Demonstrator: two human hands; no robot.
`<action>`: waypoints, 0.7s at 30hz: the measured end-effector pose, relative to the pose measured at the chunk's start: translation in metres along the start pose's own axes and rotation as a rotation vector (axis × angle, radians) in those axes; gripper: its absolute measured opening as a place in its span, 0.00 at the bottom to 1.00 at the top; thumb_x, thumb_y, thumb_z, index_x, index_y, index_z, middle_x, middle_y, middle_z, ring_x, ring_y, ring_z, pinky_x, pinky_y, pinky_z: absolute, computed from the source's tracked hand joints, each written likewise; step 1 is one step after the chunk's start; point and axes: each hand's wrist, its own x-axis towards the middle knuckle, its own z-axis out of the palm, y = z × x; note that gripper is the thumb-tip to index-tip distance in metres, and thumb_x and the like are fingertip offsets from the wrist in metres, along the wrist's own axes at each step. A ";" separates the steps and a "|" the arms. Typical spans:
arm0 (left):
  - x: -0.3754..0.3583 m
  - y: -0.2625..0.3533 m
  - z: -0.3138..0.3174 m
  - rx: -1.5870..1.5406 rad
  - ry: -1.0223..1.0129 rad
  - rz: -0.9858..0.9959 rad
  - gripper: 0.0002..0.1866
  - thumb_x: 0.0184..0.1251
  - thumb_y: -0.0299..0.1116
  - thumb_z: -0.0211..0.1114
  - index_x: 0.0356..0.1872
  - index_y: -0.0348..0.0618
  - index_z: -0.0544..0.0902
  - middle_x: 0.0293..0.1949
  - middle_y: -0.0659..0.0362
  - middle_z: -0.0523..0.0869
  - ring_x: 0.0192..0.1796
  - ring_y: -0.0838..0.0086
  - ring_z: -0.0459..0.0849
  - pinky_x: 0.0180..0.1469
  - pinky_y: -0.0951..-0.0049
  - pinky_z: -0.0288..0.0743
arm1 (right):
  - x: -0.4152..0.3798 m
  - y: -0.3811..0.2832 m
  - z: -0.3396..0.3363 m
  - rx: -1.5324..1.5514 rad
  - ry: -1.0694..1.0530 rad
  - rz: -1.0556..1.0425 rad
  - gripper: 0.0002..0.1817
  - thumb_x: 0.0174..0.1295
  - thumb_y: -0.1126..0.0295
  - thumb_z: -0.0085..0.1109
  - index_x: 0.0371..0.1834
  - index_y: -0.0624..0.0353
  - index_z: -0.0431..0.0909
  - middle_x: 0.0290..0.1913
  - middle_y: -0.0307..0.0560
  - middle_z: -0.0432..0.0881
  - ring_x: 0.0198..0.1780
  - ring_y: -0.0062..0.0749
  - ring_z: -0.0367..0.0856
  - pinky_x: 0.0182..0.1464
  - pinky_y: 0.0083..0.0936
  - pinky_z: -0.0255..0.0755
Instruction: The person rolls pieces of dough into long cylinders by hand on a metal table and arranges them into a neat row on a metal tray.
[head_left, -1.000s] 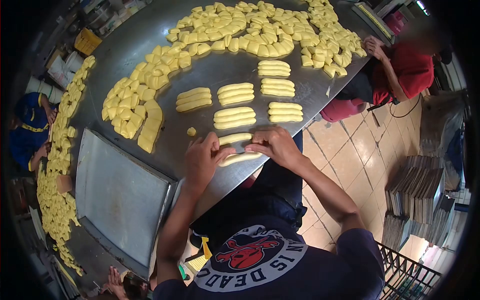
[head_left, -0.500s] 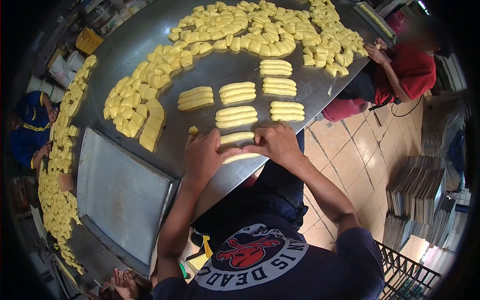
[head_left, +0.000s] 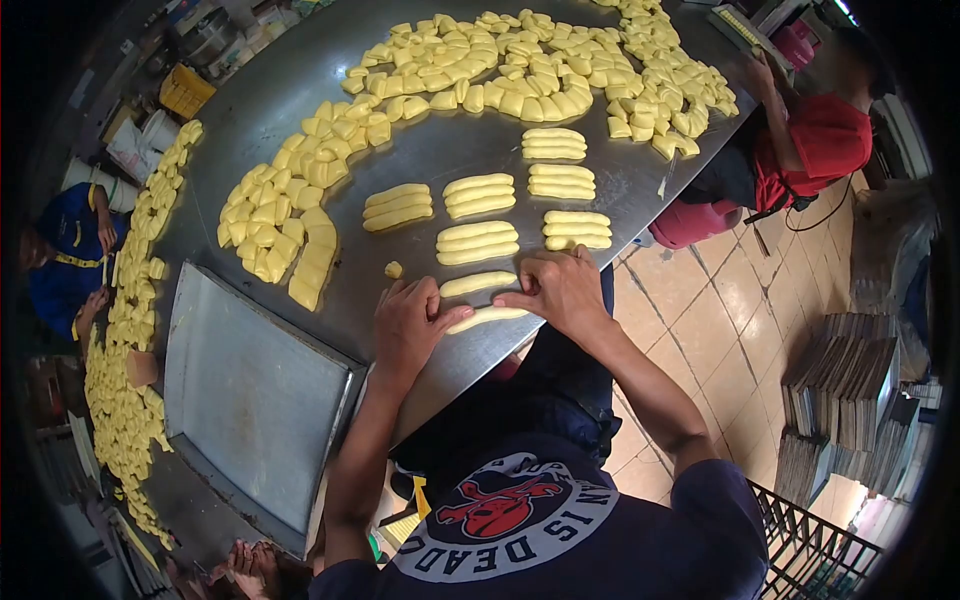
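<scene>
A thin strip of yellow dough [head_left: 487, 319] lies near the front edge of the steel table. My left hand [head_left: 405, 325] has its fingers curled and grips the strip's left end, thumb on top. At the other end, my right hand [head_left: 562, 292] pinches it between thumb and fingers. Just beyond lies another dough strip [head_left: 478, 284], between my hands. Farther back are several sets of strips laid side by side, such as this dough set [head_left: 477, 242] and this one [head_left: 397, 207]. A small dough scrap [head_left: 394, 270] sits beyond my left hand.
Many dough pieces [head_left: 310, 150] curve across the steel table [head_left: 250, 110]. A metal tray [head_left: 255, 370] stands at my left. A co-worker in blue [head_left: 70, 265] is at far left, one in red [head_left: 825, 140] at right. Stacked trays [head_left: 840, 390] stand on the floor.
My thumbs, which met in the middle over the dough strip, have moved apart to its two ends. More of the strip now shows between my hands.
</scene>
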 end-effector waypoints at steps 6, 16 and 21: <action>-0.005 -0.012 0.005 0.062 0.075 0.072 0.27 0.53 0.45 0.84 0.24 0.44 0.70 0.20 0.59 0.70 0.28 0.60 0.71 0.36 0.58 0.68 | 0.002 0.010 0.000 0.016 -0.012 -0.017 0.31 0.50 0.36 0.74 0.19 0.53 0.74 0.22 0.40 0.77 0.30 0.43 0.80 0.43 0.36 0.67; -0.008 -0.011 0.001 0.057 0.104 0.026 0.25 0.54 0.40 0.84 0.25 0.42 0.71 0.23 0.59 0.73 0.31 0.61 0.72 0.34 0.59 0.68 | 0.002 0.009 -0.003 -0.010 -0.028 0.034 0.28 0.56 0.42 0.75 0.21 0.56 0.76 0.23 0.42 0.79 0.28 0.42 0.83 0.32 0.37 0.73; -0.013 -0.012 0.000 -0.165 0.134 -0.153 0.14 0.61 0.35 0.80 0.36 0.40 0.82 0.31 0.58 0.83 0.36 0.65 0.81 0.36 0.65 0.75 | -0.003 0.010 -0.009 0.392 0.008 0.030 0.18 0.60 0.55 0.74 0.32 0.59 0.82 0.29 0.45 0.81 0.31 0.44 0.84 0.36 0.40 0.76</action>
